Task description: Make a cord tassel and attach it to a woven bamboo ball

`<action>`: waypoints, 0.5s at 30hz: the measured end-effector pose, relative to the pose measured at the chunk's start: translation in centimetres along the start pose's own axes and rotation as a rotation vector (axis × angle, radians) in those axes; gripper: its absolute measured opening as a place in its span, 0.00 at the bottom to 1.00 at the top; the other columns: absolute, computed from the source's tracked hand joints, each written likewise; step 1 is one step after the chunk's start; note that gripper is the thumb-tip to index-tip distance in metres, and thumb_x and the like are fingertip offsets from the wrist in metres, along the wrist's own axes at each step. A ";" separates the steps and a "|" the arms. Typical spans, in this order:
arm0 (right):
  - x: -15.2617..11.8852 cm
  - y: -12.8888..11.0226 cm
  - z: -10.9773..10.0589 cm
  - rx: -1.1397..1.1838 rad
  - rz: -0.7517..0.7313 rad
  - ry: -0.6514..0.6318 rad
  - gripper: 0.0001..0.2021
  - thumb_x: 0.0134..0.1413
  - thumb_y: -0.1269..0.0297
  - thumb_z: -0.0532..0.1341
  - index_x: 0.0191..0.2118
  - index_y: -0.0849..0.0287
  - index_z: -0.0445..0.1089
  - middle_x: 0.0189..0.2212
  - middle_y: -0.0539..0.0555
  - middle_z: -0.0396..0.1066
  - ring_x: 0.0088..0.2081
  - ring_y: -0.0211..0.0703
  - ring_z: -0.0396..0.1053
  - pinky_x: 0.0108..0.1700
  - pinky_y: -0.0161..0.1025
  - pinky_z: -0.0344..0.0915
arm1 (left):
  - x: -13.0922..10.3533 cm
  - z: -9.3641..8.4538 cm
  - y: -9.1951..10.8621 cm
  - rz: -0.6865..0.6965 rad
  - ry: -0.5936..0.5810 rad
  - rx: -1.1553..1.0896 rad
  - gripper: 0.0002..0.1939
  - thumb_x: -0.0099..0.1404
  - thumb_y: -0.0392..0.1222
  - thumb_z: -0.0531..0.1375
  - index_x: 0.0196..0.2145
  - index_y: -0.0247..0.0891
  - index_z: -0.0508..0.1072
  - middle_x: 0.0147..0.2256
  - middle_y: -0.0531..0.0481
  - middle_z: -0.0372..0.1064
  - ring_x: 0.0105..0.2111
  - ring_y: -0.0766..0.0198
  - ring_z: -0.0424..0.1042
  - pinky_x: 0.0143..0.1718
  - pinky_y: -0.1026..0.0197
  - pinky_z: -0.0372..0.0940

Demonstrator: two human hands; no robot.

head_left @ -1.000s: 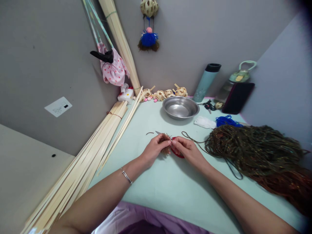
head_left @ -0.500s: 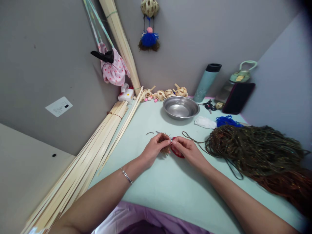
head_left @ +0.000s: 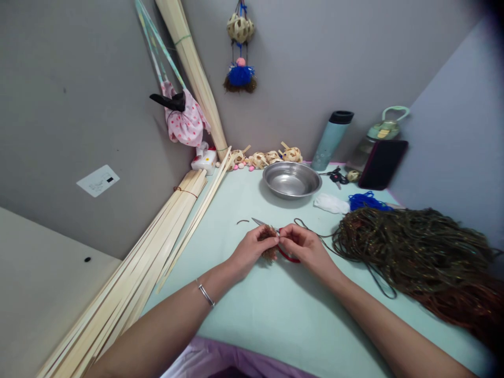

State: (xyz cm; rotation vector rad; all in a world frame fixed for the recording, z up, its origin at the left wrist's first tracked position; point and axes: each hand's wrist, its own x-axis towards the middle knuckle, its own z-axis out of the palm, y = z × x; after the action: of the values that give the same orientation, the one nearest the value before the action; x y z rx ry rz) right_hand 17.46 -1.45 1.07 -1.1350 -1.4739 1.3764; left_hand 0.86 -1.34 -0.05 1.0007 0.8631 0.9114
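My left hand point(head_left: 251, 250) is closed around a brown yarn tassel point(head_left: 269, 252), its frayed strands spreading out past the fingers. Right beside it, my right hand point(head_left: 302, 244) is pinched, its fingertips meeting the left ones at the tassel's edge. Whatever lies between those fingertips is too small to make out. Under the hands lies a pair of scissors point(head_left: 289, 256) with red handles; the blade tip points up and left past the tassel. A short brown snip of cord rests left of the blades.
A steel bowl point(head_left: 292, 180) stands behind the hands. Dark green and brown yarn point(head_left: 409, 252) is heaped at right, near blue yarn point(head_left: 368, 201) and a white bundle point(head_left: 331, 203). Bamboo strips point(head_left: 157, 236) lie at left. A phone point(head_left: 383, 165) leans near two bottles at the back.
The view has tilted slightly, so everything sits a little lower. Both hands stay together at the tassel, with small finger shifts; more of the scissor blade shows.
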 end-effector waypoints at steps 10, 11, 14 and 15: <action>0.0 0.0 -0.1 0.035 0.026 -0.032 0.05 0.48 0.64 0.62 0.28 0.58 0.65 0.19 0.45 0.63 0.21 0.33 0.53 0.24 0.35 0.49 | 0.2 -0.1 0.0 -0.013 0.004 -0.135 0.09 0.59 0.42 0.63 0.33 0.35 0.69 0.27 0.55 0.66 0.24 0.71 0.68 0.30 0.66 0.64; 0.1 0.1 -0.1 0.041 0.028 -0.036 0.06 0.48 0.64 0.62 0.28 0.58 0.65 0.19 0.45 0.63 0.21 0.33 0.53 0.24 0.35 0.49 | 0.2 -0.1 0.2 -0.014 0.002 -0.155 0.09 0.59 0.43 0.64 0.33 0.35 0.69 0.28 0.54 0.67 0.24 0.71 0.67 0.30 0.66 0.65; 0.1 0.2 -0.1 0.057 0.034 -0.052 0.07 0.50 0.63 0.62 0.28 0.57 0.65 0.20 0.46 0.65 0.21 0.34 0.54 0.25 0.35 0.50 | 0.0 0.1 0.6 -0.011 -0.030 -0.205 0.10 0.58 0.43 0.65 0.33 0.36 0.69 0.31 0.53 0.69 0.25 0.71 0.67 0.30 0.66 0.66; 0.1 0.3 0.0 0.061 0.034 -0.057 0.07 0.50 0.62 0.63 0.28 0.57 0.65 0.20 0.46 0.66 0.21 0.34 0.54 0.25 0.35 0.50 | -0.1 0.1 0.7 -0.007 -0.041 -0.221 0.11 0.59 0.43 0.65 0.34 0.36 0.68 0.32 0.53 0.69 0.25 0.71 0.68 0.30 0.66 0.66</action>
State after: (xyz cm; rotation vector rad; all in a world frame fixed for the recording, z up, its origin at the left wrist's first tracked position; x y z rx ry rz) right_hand 17.50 -1.35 0.79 -1.0952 -1.4487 1.4786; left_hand 0.77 -1.26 0.68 0.8218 0.7145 0.9548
